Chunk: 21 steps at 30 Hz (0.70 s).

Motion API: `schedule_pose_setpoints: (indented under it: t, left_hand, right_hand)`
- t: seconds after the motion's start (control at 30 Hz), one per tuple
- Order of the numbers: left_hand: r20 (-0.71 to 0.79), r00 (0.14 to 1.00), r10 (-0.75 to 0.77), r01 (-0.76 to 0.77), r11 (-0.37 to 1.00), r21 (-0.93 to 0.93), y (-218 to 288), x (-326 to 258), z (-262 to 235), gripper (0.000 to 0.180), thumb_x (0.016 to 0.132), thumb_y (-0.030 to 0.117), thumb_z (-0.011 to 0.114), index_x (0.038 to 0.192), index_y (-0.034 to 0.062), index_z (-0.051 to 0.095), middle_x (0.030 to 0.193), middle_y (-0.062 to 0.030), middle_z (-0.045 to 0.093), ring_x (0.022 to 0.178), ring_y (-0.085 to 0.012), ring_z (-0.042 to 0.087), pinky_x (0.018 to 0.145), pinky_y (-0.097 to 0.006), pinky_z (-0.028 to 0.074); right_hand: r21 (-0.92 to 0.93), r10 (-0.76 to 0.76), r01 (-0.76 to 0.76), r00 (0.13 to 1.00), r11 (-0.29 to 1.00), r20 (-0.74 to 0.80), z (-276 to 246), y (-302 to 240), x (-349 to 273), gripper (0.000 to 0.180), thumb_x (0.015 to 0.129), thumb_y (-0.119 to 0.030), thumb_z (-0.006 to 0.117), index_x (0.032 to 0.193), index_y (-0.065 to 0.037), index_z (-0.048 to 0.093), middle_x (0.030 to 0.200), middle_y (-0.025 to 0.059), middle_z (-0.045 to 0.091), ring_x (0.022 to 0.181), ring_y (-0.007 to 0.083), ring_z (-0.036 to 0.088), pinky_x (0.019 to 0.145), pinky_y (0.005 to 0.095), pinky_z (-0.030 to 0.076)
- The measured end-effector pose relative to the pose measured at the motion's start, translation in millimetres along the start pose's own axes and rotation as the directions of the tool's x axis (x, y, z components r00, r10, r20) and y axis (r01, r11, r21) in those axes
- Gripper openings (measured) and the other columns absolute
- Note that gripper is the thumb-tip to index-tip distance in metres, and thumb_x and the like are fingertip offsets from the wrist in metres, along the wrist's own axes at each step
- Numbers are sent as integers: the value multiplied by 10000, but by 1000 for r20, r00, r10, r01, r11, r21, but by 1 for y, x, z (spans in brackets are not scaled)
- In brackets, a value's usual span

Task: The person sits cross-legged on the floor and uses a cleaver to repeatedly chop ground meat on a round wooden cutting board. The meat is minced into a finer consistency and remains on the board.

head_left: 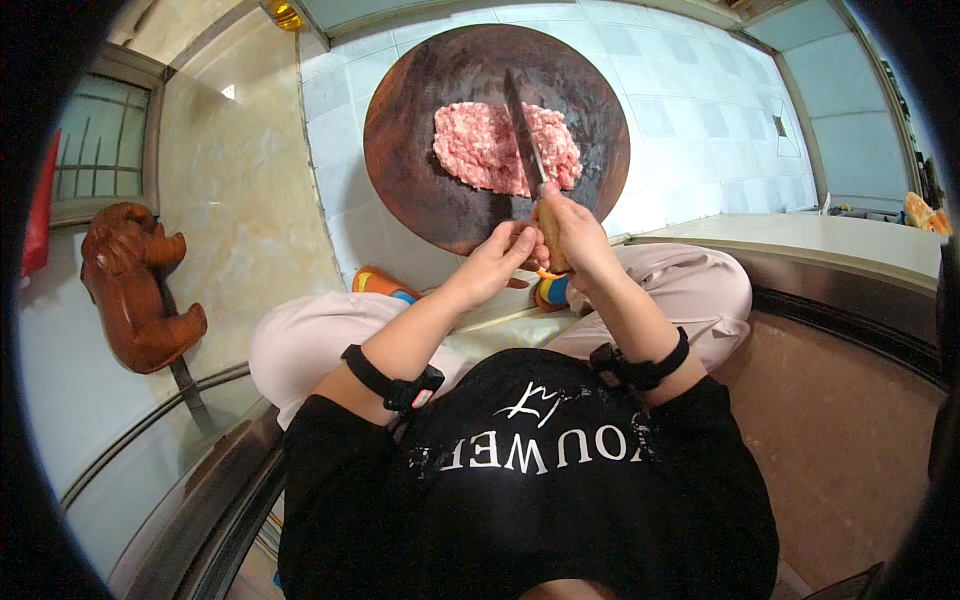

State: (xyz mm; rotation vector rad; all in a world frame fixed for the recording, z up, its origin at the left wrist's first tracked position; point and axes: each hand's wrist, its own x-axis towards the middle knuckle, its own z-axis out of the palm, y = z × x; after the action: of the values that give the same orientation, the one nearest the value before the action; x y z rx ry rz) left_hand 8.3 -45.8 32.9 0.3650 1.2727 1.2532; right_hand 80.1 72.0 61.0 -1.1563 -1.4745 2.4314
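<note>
A round dark wooden chopping board (420, 120) lies on the white tiled floor in front of me. A flat pile of pink minced meat (480, 145) sits on it. My right hand (572, 235) grips the wooden handle of a knife (524, 135), whose blade lies across the meat. My left hand (500, 255) is curled beside the right one at the handle's lower end, touching it. Both hands hover at the board's near edge, above my knees.
A brown carved wooden animal figure (135, 285) stands at the left against a beige wall. A raised stone ledge (820, 240) runs at the right. My feet in colourful slippers (385, 283) rest on the tiles just below the board.
</note>
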Motion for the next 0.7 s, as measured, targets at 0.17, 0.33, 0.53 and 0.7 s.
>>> schedule_pose_setpoints:
  t: [0.17, 0.33, 0.53, 0.7]
  left_hand:
    - [-18, 1000, 25, -26, 999, -30, -8, 3, 2, 503, 908, 506, 333, 1175, 80, 355, 956, -18, 498, 878, -114, 517, 749, -323, 463]
    - [-76, 992, -101, 103, 994, 21, -14, 24, 12, 573, 897, 544, 297, 1268, 107, 286, 997, 2, 470, 880, -105, 486, 776, -313, 470]
    - [-199, 971, 132, -142, 989, -36, -5, 36, 37, 327, 914, 307, 462, 1100, 40, 491, 920, -36, 566, 850, -103, 512, 709, -264, 435]
    - [-249, 901, 355, -272, 910, 313, -16, 44, 42, 364, 859, 284, 519, 1060, -18, 497, 893, -182, 611, 831, -246, 592, 741, -351, 446]
  right_hand:
    - [-137, -31, 34, 999, 990, 26, -7, 14, 1, 428, 925, -428, 379, 809, -30, 485, 562, 19, 466, 430, 109, 452, 393, 237, 353]
    - [46, 189, -185, 976, 982, -107, -8, 26, 12, 458, 892, -475, 425, 866, -27, 515, 698, 19, 523, 594, 112, 493, 547, 239, 406]
    - [-148, -252, 234, 961, 961, -116, -6, 20, -4, 310, 842, -285, 568, 974, -14, 499, 776, 23, 502, 697, 86, 462, 643, 243, 409]
    - [-107, -408, 394, 893, 913, -190, -10, 27, -8, 244, 829, -166, 504, 1002, 4, 478, 785, 33, 506, 697, 98, 470, 650, 251, 411]
